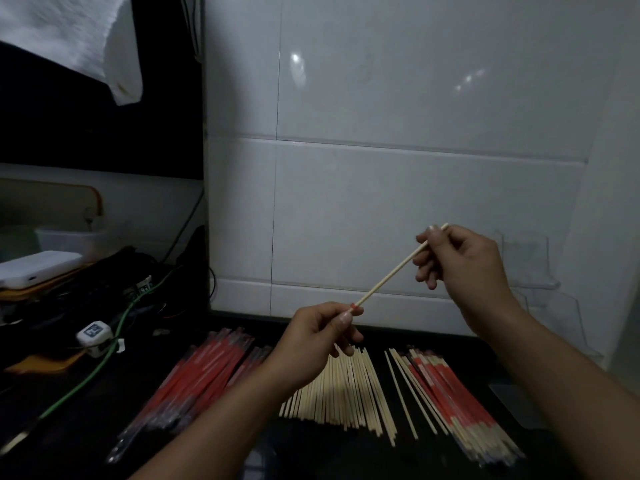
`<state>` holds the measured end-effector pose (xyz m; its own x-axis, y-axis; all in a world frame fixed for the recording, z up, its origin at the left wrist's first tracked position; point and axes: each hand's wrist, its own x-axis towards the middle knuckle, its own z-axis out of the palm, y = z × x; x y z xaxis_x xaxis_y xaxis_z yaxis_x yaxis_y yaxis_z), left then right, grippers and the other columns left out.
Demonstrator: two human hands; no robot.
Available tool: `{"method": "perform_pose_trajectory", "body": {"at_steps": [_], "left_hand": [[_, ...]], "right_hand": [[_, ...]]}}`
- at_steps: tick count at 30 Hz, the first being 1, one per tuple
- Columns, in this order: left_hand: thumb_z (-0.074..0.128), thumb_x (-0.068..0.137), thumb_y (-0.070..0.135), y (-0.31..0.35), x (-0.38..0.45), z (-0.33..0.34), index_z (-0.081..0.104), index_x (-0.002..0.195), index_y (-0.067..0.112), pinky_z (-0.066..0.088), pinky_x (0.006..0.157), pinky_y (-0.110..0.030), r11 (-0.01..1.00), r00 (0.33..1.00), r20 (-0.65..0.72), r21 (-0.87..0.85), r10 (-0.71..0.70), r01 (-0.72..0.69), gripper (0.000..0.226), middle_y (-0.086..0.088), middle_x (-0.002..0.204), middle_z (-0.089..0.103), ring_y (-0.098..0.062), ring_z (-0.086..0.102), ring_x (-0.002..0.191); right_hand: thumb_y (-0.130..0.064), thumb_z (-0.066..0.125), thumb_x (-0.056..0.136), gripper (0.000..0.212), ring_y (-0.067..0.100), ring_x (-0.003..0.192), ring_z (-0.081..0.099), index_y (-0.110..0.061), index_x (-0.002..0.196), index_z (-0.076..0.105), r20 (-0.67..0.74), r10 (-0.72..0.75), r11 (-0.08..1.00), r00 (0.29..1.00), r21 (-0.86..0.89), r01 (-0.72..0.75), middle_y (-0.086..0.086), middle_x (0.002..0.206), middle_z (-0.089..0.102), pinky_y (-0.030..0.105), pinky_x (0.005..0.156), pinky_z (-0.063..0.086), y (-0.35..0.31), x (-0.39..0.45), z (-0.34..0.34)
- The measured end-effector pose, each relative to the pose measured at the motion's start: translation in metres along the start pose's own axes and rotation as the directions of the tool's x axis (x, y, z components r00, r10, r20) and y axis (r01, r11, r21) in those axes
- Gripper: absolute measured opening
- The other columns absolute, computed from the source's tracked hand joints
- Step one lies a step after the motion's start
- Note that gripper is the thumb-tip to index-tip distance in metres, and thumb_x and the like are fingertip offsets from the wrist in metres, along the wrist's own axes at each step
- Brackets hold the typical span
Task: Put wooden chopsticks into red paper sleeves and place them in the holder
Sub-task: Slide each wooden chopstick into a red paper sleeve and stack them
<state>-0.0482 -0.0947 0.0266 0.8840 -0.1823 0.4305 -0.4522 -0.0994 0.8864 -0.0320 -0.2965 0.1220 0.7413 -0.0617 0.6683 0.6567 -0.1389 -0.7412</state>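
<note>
My right hand (460, 261) pinches the upper end of a wooden chopstick (394, 270) that slants down to the left. My left hand (318, 336) pinches its lower end, where a small bit of red paper sleeve (352, 307) shows between thumb and finger. On the dark counter below lie a pile of red paper sleeves (204, 368) at the left, bare wooden chopsticks (343, 393) in the middle, and sleeved chopsticks (457, 400) at the right. A clear plastic holder (530, 268) stands against the tiled wall at the right.
Left of the sleeves lie tangled cables, a green cable (100, 362), a small white tagged cube (94, 336) and a white box (38, 266). A white cloth (86, 39) hangs top left. The white tiled wall (381, 168) rises right behind the counter.
</note>
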Motion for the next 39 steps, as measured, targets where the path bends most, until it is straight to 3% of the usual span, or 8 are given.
{"method": "perform_pose_trajectory", "body": {"at_steps": [5, 8, 11, 13, 20, 25, 29, 39], "left_hand": [[0.044, 0.104, 0.013, 0.002, 0.002, 0.003, 0.067, 0.112, 0.019, 0.049, 0.065, -0.027, 1.000, 1.000, 0.010, 0.001, 0.003, -0.003, 0.025, -0.002, 0.080, 0.072, -0.013, 0.064, 0.069], [0.043, 0.104, 0.016, 0.002, 0.002, 0.004, 0.068, 0.113, 0.017, 0.049, 0.064, -0.026, 1.000, 1.000, 0.018, 0.008, 0.018, -0.018, 0.026, -0.005, 0.083, 0.072, -0.015, 0.065, 0.070], [0.043, 0.105, 0.017, 0.001, 0.001, 0.002, 0.067, 0.114, 0.019, 0.049, 0.063, -0.024, 0.999, 1.000, -0.008, -0.033, 0.005, -0.005, 0.025, -0.005, 0.082, 0.072, -0.015, 0.065, 0.069], [0.043, 0.105, 0.017, -0.001, 0.002, 0.000, 0.066, 0.114, 0.019, 0.050, 0.062, -0.022, 0.999, 1.000, -0.021, -0.034, 0.000, -0.001, 0.025, -0.005, 0.081, 0.072, -0.014, 0.065, 0.069], [0.043, 0.104, 0.015, 0.000, 0.003, 0.001, 0.068, 0.108, 0.010, 0.049, 0.062, -0.026, 0.999, 0.999, -0.007, -0.009, 0.042, -0.042, 0.026, -0.003, 0.080, 0.069, -0.016, 0.065, 0.069], [0.043, 0.105, 0.016, -0.001, 0.003, 0.000, 0.069, 0.108, 0.013, 0.048, 0.061, -0.025, 0.999, 0.999, -0.005, 0.004, 0.037, -0.037, 0.026, -0.007, 0.082, 0.071, -0.015, 0.064, 0.067], [0.043, 0.104, 0.016, -0.001, 0.003, 0.000, 0.069, 0.108, 0.015, 0.049, 0.062, -0.024, 0.999, 0.999, -0.002, 0.006, 0.043, -0.043, 0.026, -0.004, 0.082, 0.072, -0.013, 0.064, 0.068], [0.067, 0.092, 0.013, -0.011, 0.001, -0.006, 0.070, 0.110, 0.017, 0.057, 0.090, -0.036, 0.998, 0.998, -0.060, 0.059, 0.018, -0.014, 0.019, -0.005, 0.096, 0.074, -0.015, 0.071, 0.093]], "right_hand": [[-0.013, 0.054, 0.099, 0.018, 0.020, 0.057, 0.062, -0.008, 0.093, 0.070, 0.281, 0.114, 0.989, 0.953, -0.127, -0.081, 0.013, 0.074, 0.067, 0.027, 0.048, 0.047, 0.005, -0.014, 0.016], [-0.015, 0.060, 0.096, 0.022, 0.018, 0.063, 0.066, -0.018, 0.117, 0.062, 0.425, 0.213, 0.968, 0.880, -0.213, -0.131, 0.004, 0.083, 0.071, 0.022, 0.052, 0.049, 0.012, -0.029, 0.028], [-0.011, 0.061, 0.093, 0.051, 0.019, 0.066, 0.067, -0.035, 0.135, 0.043, 0.295, 0.071, 0.977, 0.953, -0.214, -0.007, 0.001, 0.082, 0.066, 0.024, 0.058, 0.053, 0.019, -0.035, 0.029], [-0.006, 0.058, 0.093, 0.045, 0.021, 0.064, 0.064, -0.032, 0.129, 0.050, 0.245, -0.037, 0.969, 0.969, -0.227, 0.094, 0.002, 0.081, 0.062, 0.031, 0.060, 0.056, 0.019, -0.036, 0.026], [-0.023, 0.059, 0.093, 0.026, 0.001, 0.078, 0.060, -0.029, 0.116, 0.068, 0.488, -0.011, 0.821, 0.873, -0.495, 0.286, -0.014, 0.092, 0.063, 0.017, 0.070, 0.045, 0.024, -0.043, 0.036], [-0.031, 0.065, 0.091, 0.015, 0.003, 0.069, 0.063, -0.029, 0.106, 0.069, 0.344, 0.068, 0.905, 0.936, -0.417, 0.088, -0.009, 0.084, 0.066, 0.017, 0.060, 0.050, 0.023, -0.041, 0.041], [-0.023, 0.065, 0.092, 0.008, 0.003, 0.059, 0.061, -0.023, 0.085, 0.069, 0.371, 0.168, 0.919, 0.913, -0.395, -0.009, -0.006, 0.070, 0.065, 0.020, 0.056, 0.048, 0.020, -0.033, 0.046], [-0.014, 0.053, 0.098, 0.013, 0.003, 0.076, 0.050, -0.020, 0.087, 0.055, 0.283, -0.081, 0.818, 0.956, -0.529, 0.226, -0.008, 0.085, 0.053, 0.014, 0.062, 0.035, 0.015, -0.022, 0.050]]}}
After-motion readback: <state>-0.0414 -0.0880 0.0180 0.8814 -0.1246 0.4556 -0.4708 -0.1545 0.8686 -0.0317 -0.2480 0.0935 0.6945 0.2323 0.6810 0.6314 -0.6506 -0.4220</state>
